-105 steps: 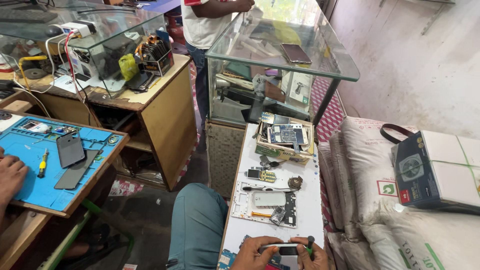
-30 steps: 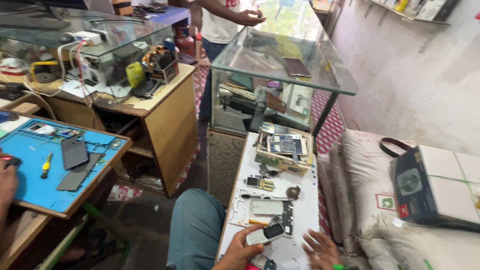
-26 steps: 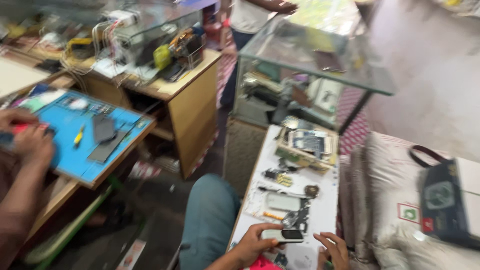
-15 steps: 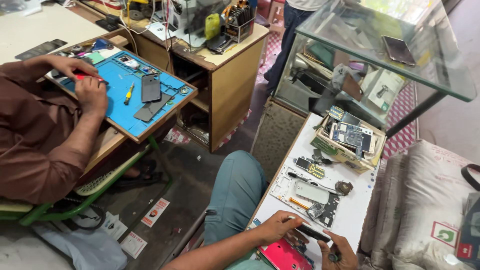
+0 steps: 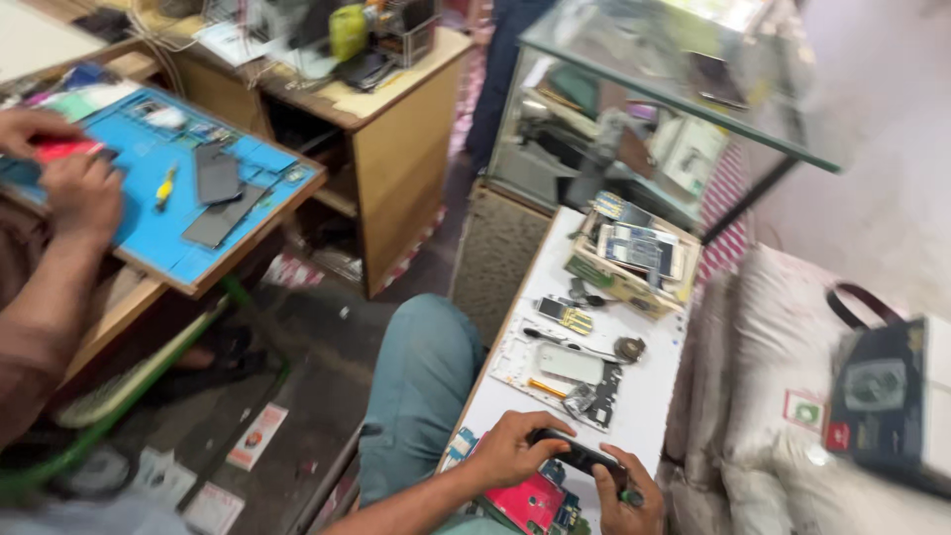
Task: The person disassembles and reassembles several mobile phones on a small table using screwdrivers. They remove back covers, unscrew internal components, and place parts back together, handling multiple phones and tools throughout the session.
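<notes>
Phone, dark, held between both hands just above white counter: left hand clamped on its left end, right hand gripping right end; pink case right below.

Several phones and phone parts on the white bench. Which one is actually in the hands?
The dark phone, gripped at its ends by left hand and right hand. The opened white phone lies untouched farther up the bench.
</notes>
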{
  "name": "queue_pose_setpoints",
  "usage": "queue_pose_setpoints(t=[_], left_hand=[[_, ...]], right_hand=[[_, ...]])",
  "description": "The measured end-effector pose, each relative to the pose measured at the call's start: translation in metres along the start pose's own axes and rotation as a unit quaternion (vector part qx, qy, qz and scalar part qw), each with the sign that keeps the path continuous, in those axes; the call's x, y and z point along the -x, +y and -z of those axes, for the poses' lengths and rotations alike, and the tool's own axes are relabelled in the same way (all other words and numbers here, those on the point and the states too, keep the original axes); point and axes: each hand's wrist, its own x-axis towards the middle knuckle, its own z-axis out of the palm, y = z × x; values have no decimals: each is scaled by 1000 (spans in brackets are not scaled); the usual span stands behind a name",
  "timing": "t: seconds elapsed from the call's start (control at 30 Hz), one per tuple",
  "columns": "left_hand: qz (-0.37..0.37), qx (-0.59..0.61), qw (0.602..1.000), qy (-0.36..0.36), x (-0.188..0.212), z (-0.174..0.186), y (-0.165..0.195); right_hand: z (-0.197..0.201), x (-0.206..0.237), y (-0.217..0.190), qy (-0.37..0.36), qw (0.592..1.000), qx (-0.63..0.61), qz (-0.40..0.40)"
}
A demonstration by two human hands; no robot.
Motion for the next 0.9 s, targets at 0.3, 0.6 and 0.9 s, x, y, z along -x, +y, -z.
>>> queue_pose_setpoints(t=[0.3,0.6,0.9], left_hand=[[-31,5,999,-17,13,-8,30],[27,60,997,28,15,-14,3],[80,251,964,-40,10,-24,-27]], right_hand=[[11,19,-56,6,988,-10,153],[7,15,-28,18,988,26,151],[-12,-25,45,78,980,-175,46]])
